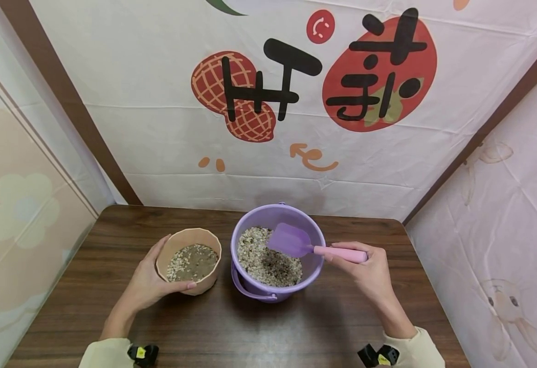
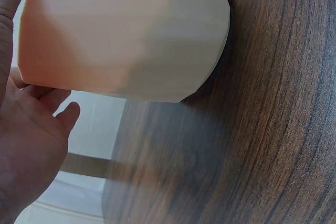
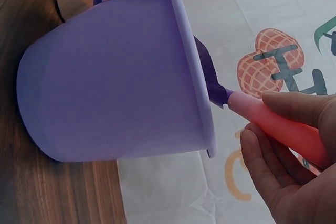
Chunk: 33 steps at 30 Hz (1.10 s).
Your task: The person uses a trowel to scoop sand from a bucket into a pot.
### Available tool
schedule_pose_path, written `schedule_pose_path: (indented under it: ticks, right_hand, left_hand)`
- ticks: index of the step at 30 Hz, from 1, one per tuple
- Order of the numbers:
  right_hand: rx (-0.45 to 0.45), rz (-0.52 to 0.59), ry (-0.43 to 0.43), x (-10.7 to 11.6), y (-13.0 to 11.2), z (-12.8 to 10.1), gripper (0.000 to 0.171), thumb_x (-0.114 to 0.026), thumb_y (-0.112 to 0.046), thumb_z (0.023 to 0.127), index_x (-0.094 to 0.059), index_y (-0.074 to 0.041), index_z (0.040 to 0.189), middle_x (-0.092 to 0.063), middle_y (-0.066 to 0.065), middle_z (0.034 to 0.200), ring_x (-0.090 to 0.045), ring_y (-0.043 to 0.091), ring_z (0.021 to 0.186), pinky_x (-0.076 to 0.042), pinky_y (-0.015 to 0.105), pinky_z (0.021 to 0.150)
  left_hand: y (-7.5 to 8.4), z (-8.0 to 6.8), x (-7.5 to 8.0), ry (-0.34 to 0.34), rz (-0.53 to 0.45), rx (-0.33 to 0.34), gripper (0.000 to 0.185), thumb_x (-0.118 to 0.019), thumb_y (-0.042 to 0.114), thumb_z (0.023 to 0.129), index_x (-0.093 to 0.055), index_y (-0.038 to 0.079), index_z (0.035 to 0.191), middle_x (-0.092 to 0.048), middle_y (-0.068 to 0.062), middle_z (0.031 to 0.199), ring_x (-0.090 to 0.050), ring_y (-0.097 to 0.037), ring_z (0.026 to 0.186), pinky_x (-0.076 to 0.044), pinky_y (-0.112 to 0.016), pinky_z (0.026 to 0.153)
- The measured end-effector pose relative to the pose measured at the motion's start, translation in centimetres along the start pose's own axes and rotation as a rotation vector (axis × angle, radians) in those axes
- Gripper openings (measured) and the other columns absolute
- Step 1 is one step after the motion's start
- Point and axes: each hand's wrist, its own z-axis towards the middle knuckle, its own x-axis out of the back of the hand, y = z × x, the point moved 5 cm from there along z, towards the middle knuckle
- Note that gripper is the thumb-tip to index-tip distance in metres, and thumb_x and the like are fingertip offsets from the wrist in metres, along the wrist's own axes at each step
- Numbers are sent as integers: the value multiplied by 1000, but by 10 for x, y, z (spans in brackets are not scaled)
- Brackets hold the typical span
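My left hand [image 1: 151, 278] holds a peach-coloured faceted pot [image 1: 210, 278], thumb along the near rim and fingers around the far left side. Pale gravel and a smooth grey-brown patch lie in the pot. In the left wrist view the pot's wall [image 2: 126, 35] stands on the wood, and some of the fingers are hidden behind it. My right hand [image 1: 372, 268] grips the pink handle of a toy shovel [image 1: 291, 240]. The purple blade sits over a purple bucket [image 1: 316, 227], above the gravel [image 1: 273, 266] inside. From the right wrist, the blade shows partly behind the bucket's rim.
A dark wood-grain table [image 1: 277, 337] carries both containers, the pot left of the bucket. The bucket's handle [image 1: 250, 291] hangs down its near left side. Behind the table hangs a white printed cloth [image 1: 167, 143], with more printed cloth at both sides.
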Motion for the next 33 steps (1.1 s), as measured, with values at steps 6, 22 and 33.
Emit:
schedule_pose_path:
  ticks: [6,22,33]
  right_hand:
    - [-9,5,-6,0,3,-2,30,-93,-14,74,-81,-7,101,-78,8,93,-74,15,91,-58,24,70]
    - [-9,18,-17,-3,4,-1,27,-92,-14,75,-82,-8,99,-78,8,92,-74,15,92,-58,23,72]
    - [-8,29,-36,-6,5,0,26,-92,-14,76,-82,-8,99,-78,8,92,-74,16,93,-57,23,73]
  left_hand:
    - [3,1,1,-1,-6,-6,133,-100,37,60,-20,8,162,-33,-23,158,-44,-40,132,-42,-40,103]
    - [34,3,11,-9,134,-93,145,-98,51,56,-11,9,164,-19,-27,163,-27,-53,143,-30,-73,106]
    - [81,5,-22,-92,41,-174,143,-99,51,54,-11,25,165,-23,-18,164,-25,-43,147,-28,-67,112]
